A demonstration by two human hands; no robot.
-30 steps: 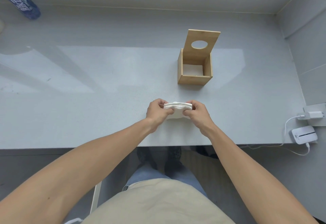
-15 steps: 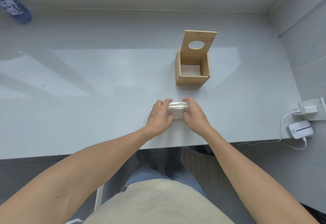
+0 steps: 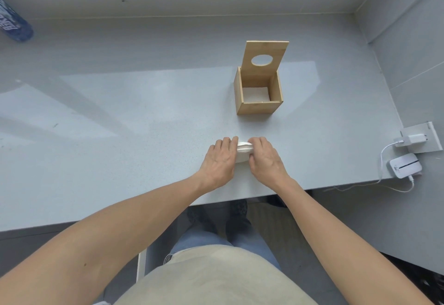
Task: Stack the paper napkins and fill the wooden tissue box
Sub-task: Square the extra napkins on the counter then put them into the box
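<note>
Speckled grey countertop: both hands squeeze soft white napkin stack.

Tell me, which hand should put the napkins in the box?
Probably the right hand. Both it and the left hand grip the napkin stack, but the open wooden tissue box stands ahead and to the right, on the right hand's side.

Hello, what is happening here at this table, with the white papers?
A person squeezes a small stack of paper napkins between the left hand and the right hand, on the grey table. Farther back, apart from the hands, the wooden tissue box stands with its lid raised, waiting to be filled.
</note>
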